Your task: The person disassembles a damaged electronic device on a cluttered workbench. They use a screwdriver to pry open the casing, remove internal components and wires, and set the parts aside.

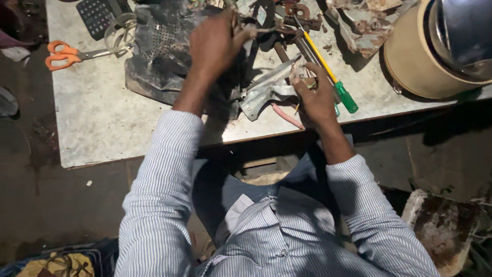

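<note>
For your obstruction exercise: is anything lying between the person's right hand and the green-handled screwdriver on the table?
Nothing visible. The right hand lies right beside the green-handled screwdriver, whose shaft passes its fingers; whether they touch it is unclear.

On the table [97,118] we see scissors [66,54] at far left, a calculator [97,15] beyond them, screwdrivers [328,69] right of centre, and a round drum [435,51] at far right.

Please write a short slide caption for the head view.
Two hands, left and right, handle metal parts on a cluttered worktable.
</note>
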